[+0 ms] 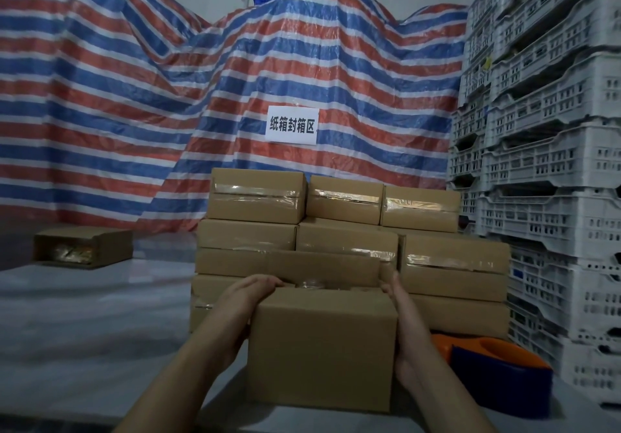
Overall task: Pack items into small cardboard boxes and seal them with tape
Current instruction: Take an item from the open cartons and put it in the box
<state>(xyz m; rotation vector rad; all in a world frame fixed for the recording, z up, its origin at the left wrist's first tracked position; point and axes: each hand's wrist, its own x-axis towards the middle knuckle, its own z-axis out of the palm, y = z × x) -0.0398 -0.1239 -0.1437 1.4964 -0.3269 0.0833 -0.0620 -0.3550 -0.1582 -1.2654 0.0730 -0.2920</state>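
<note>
A small brown cardboard box (322,345) stands on the table right in front of me, its top open and its far flap (322,268) raised. Something clear and shiny shows inside at the opening, too dim to name. My left hand (248,295) holds the box's left side, fingers curled over the top left edge. My right hand (403,318) lies flat against the right side, fingers straight and pointing away from me. An orange and blue tape dispenser (497,372) rests on the table just right of the box.
Behind the box rises a stack of taped cardboard boxes (349,231). A single box (84,246) lies on its side at far left. White plastic crates (544,163) are piled high on the right. A striped tarp (168,96) with a white sign (291,125) covers the background.
</note>
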